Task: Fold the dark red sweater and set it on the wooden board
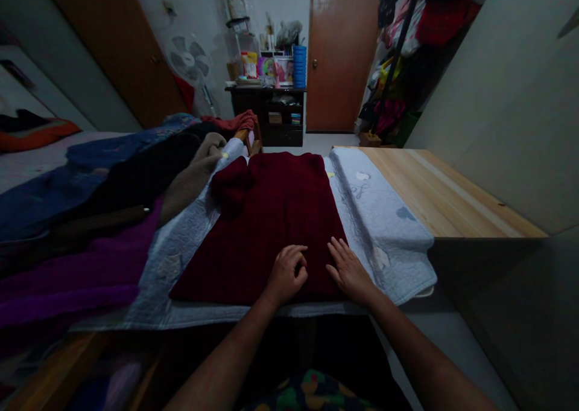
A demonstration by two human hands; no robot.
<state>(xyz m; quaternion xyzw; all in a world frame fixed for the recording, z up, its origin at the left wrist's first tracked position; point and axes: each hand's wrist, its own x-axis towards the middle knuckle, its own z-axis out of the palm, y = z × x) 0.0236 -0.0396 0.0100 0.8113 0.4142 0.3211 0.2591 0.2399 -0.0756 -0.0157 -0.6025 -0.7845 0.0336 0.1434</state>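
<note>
A dark red garment (280, 218) lies spread on a pale blue quilted cover (181, 278), one part of it folded over into a bunched lump at the upper left. My left hand (287, 272) is over its lower middle, fingers loosely bent and apart, with a gap between thumb and forefinger; nothing shows in it. Along the garment's right edge, my right hand (348, 269) rests flat with its fingers spread. Whether the left fingertips press on the cloth I cannot tell.
Clothes lie piled at left: a purple one (99, 260), a brown one (194, 175) and blue denim (104, 151). A wooden board (452, 187) adjoins the quilt at right. Behind stand a fan (190, 58), a dark cabinet (266, 115), a door (341, 55) and hanging clothes (441, 25).
</note>
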